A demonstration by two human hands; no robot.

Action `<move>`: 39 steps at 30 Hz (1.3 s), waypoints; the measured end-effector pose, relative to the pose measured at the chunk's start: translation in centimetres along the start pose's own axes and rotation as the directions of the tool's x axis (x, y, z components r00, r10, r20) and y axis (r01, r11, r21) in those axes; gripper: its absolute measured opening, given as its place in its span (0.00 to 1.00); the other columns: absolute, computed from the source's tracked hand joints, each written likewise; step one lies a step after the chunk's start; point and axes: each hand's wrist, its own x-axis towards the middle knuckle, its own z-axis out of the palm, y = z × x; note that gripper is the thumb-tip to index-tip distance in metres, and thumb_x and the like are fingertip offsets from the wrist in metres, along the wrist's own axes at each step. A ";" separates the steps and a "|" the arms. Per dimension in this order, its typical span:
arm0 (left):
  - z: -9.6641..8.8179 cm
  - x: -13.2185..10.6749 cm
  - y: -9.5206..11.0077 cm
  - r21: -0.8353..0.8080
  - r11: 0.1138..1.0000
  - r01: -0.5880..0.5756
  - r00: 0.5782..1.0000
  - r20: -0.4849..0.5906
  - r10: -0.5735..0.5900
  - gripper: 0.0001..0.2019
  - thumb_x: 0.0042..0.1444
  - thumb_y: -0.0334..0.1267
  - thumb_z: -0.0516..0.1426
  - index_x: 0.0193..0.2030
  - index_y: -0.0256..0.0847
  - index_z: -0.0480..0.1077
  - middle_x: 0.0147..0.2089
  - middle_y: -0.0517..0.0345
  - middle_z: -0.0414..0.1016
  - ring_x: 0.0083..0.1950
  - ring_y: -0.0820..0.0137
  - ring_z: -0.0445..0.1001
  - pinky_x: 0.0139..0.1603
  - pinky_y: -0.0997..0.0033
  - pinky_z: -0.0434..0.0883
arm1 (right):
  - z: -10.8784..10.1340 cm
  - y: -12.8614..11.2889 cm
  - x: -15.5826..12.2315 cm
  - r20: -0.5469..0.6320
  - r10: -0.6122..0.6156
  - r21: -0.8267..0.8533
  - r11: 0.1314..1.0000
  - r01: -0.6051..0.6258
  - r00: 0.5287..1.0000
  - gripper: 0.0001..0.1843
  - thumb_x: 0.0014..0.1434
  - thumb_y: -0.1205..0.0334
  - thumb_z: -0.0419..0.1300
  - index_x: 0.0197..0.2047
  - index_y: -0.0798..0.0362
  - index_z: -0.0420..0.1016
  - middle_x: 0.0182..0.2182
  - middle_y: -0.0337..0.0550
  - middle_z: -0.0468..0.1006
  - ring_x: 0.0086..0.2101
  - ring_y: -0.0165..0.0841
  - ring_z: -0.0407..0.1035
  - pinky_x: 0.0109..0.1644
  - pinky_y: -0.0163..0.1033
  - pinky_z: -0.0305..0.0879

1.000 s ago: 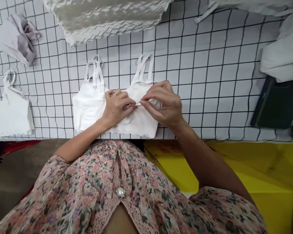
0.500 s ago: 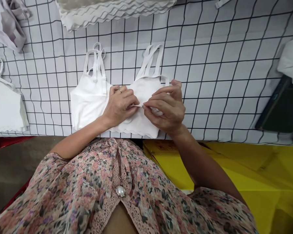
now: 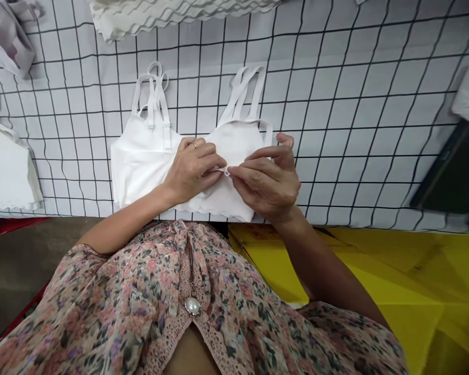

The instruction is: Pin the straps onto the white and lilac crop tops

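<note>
A white bra (image 3: 138, 166) lies on the checked tablecloth (image 3: 336, 172) in front of me, its straps (image 3: 240, 96) pointing away. My left hand (image 3: 195, 169), wearing a ring, rests over the middle of the bra. Its thumb and forefinger pinch a thin white strap. Close beside it, my right hand (image 3: 269, 179) is closed in a pinch at a small clasp (image 3: 227, 172) on that strap, its little finger lifted. The fingers partly cover the clasp, so whether it is hooked cannot be made out.
Another white strappy garment (image 3: 10, 161) lies at the left, with a pale lilac one (image 3: 8, 41) beyond it. A pile of white wavy-edged fabric (image 3: 180, 15) sits at the far side. A dark flat object (image 3: 445, 172) is at right. Yellow boxes (image 3: 375, 291) stand below the table edge.
The right hand has shifted slightly right and down, and more of the small clasp shows between the fingertips. The left hand stays in nearly the same place on the bra.
</note>
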 end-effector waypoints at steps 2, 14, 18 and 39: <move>0.0 0.0 0.0 0.003 1.000 -0.013 1.000 -0.016 0.014 0.07 0.72 0.34 0.58 0.43 0.47 0.78 0.35 0.61 0.74 0.44 0.65 0.72 0.54 0.58 0.64 | -0.1 -0.2 0.3 -0.039 0.008 0.000 1.000 -0.008 0.999 0.04 0.70 0.60 0.66 0.44 0.39 0.81 0.31 0.34 0.81 0.40 0.37 0.78 0.69 0.59 0.69; -0.2 0.1 0.0 0.023 0.998 -0.056 0.998 -0.007 0.057 0.09 0.71 0.33 0.58 0.38 0.46 0.76 0.33 0.62 0.72 0.41 0.66 0.70 0.51 0.59 0.63 | 0.2 -0.6 0.6 -0.065 -0.007 -0.015 1.000 0.006 0.998 0.03 0.69 0.61 0.67 0.41 0.42 0.79 0.29 0.32 0.83 0.40 0.38 0.79 0.65 0.62 0.71; -0.2 0.1 0.1 0.037 0.999 -0.010 0.997 0.073 0.007 0.08 0.70 0.33 0.58 0.39 0.46 0.76 0.32 0.61 0.71 0.41 0.65 0.70 0.52 0.58 0.63 | 0.4 -0.7 1.0 -0.147 -0.041 0.067 0.996 0.051 0.988 0.09 0.66 0.66 0.69 0.45 0.41 0.79 0.30 0.32 0.84 0.40 0.37 0.78 0.66 0.59 0.71; -0.3 0.1 0.0 0.017 0.999 -0.029 0.997 0.067 0.027 0.08 0.70 0.32 0.58 0.39 0.45 0.75 0.34 0.61 0.72 0.42 0.65 0.71 0.52 0.58 0.63 | 0.6 -0.5 0.4 -0.089 0.001 0.059 0.998 0.004 0.996 0.05 0.67 0.62 0.68 0.43 0.39 0.81 0.30 0.34 0.83 0.40 0.38 0.78 0.67 0.63 0.71</move>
